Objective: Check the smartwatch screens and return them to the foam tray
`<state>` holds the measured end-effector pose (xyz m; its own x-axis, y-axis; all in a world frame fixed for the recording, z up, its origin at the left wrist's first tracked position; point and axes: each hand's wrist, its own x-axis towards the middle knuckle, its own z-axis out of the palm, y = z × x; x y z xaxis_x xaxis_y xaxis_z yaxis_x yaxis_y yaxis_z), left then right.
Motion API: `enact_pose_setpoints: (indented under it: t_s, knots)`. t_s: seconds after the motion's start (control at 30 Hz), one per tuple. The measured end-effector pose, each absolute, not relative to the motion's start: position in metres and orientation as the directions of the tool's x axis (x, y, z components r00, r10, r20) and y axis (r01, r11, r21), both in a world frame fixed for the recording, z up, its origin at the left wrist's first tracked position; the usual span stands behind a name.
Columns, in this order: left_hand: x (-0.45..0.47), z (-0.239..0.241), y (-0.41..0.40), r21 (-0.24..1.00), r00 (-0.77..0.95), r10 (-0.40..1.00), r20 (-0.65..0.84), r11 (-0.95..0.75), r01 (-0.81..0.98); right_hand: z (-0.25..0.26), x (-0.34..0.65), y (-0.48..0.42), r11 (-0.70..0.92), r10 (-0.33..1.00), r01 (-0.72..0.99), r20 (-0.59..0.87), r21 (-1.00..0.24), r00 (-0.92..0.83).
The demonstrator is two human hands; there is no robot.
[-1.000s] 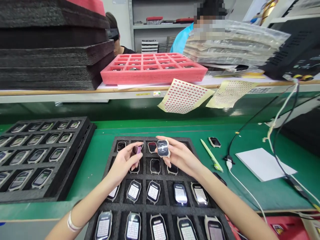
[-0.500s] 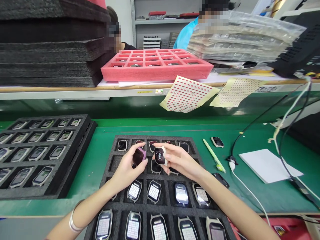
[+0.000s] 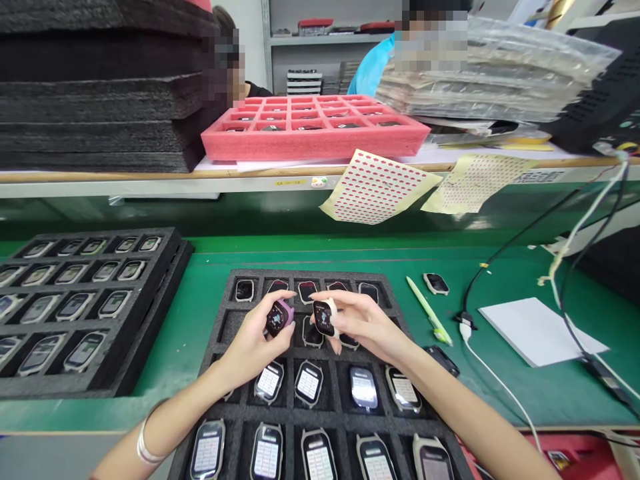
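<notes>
Between the thumb and fingers of my left hand (image 3: 261,337) is a purple smartwatch without a strap (image 3: 278,317), its round dial picture lit. My right hand (image 3: 367,323) pinches a white smartwatch (image 3: 324,317), whose screen is also lit. Both watches are held side by side, tilted, above a black foam tray (image 3: 320,353). Smartwatches sit in many of its compartments; in the two front rows most screens show a white list, such as one lit watch (image 3: 309,385). The back-row watches have dark screens. My hands and forearms hide part of the tray.
Another foam tray of watches (image 3: 183,267) lies at left. To the right are a green pen (image 3: 429,312), a single watch (image 3: 436,283), cables (image 3: 465,320) and white paper (image 3: 543,332). A shelf above carries a pink foam tray (image 3: 315,143); two people are behind it.
The purple watch's screen, dark before, now shows a lit dial. Both hands have shifted very slightly, each keeping its watch.
</notes>
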<state>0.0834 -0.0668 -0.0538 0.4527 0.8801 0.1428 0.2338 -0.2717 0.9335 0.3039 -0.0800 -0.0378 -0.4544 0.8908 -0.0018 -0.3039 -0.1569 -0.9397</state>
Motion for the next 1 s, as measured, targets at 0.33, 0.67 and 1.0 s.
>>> enact_pose_setpoints:
  t_s: [0.33,0.67,1.0]
  knots:
    - [0.0821,-0.0532,-0.066,0.886,0.421,0.884,0.204,-0.349,0.304,-0.0357,0.3035,-0.0822,-0.148,0.903,-0.263,-0.022,-0.953,-0.43]
    - [0.0821,-0.0578,-0.0654,0.81,0.484,0.845,0.23,-0.442,0.386,-0.0358,0.3055,-0.0814,-0.134,0.899,-0.213,-0.028,-0.968,-0.437]
    - [0.0816,-0.0571,-0.0648,0.819,0.446,0.867,0.222,-0.414,0.398,-0.0362,0.3072,-0.0821,-0.124,0.889,-0.161,-0.038,-0.979,-0.457]
